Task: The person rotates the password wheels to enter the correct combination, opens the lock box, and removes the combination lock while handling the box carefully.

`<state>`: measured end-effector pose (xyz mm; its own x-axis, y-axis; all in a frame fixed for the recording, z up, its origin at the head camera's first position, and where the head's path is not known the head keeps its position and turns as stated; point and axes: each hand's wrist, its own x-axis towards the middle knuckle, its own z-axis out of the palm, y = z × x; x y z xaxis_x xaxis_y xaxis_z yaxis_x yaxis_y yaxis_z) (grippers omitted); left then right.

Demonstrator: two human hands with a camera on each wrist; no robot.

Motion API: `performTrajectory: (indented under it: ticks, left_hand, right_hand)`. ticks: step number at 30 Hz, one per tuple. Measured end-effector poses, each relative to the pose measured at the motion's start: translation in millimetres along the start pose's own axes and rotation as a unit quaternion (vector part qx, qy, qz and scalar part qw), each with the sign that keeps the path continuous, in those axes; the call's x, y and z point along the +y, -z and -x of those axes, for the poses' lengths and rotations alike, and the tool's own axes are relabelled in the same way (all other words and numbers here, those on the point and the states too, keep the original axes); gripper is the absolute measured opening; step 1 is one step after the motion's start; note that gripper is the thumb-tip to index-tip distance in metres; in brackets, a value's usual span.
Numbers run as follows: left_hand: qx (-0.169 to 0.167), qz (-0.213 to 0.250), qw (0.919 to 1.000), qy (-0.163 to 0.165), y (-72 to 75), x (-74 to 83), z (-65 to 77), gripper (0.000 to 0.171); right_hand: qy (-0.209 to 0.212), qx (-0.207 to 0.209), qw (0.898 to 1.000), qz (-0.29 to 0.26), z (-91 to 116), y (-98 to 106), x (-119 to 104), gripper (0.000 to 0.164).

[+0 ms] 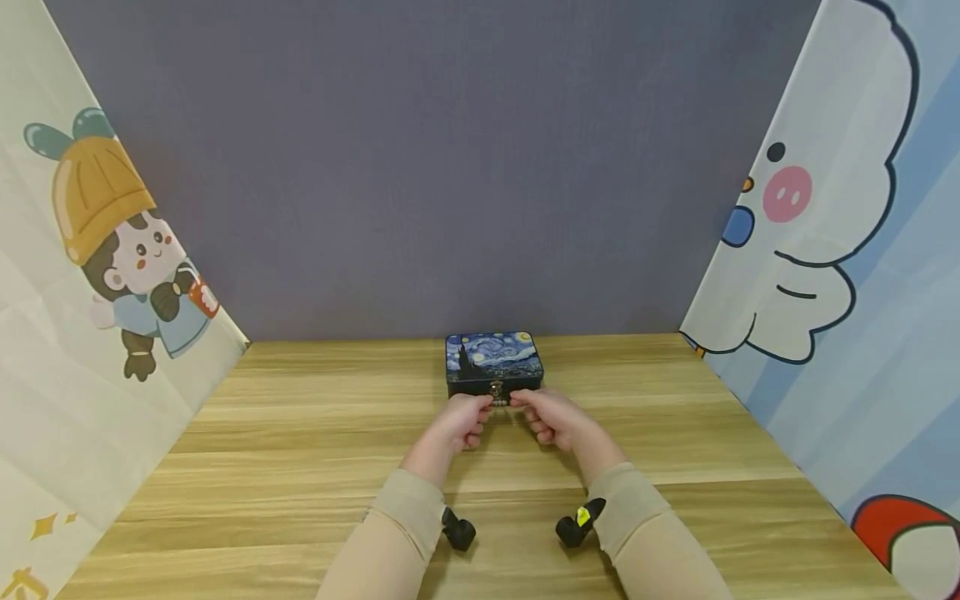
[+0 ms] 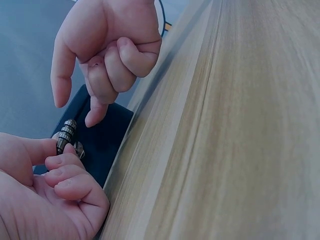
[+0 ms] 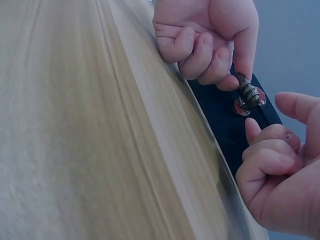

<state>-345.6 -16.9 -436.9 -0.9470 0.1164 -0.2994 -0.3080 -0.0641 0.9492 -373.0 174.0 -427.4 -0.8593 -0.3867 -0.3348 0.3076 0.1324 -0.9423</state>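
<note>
A small tin box (image 1: pixel 492 358) with a swirling night-sky painting on its lid sits closed at the back of the table. On its dark front is a metal latch (image 1: pixel 496 387), where a small combination padlock (image 2: pixel 66 133) with ringed number dials hangs. My left hand (image 1: pixel 461 419) pinches one end of this padlock between thumb and index finger. Close by on the other side, my right hand (image 1: pixel 557 418) holds its thumb and index finger apart, its other fingers curled in. In the right wrist view, a gap shows between those fingers and the padlock.
The wood-grain table (image 1: pixel 315 475) stretches out on both sides of the box. Right behind it rises a grey panel (image 1: pixel 480 167). Cartoon-printed sheets stand at the left (image 1: pixel 45 333) and right (image 1: pixel 847 400). Each wrist carries a small black camera.
</note>
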Motion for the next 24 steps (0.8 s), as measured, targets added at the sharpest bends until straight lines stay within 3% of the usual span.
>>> performTrajectory:
  ticks: [24]
  left_hand:
    - [0.004,0.002,1.0000,0.004,1.4,-1.8,-2.0,0.025]
  right_hand:
    - [0.009,-0.009,1.000,-0.014,-6.9,-14.9,7.3,0.021]
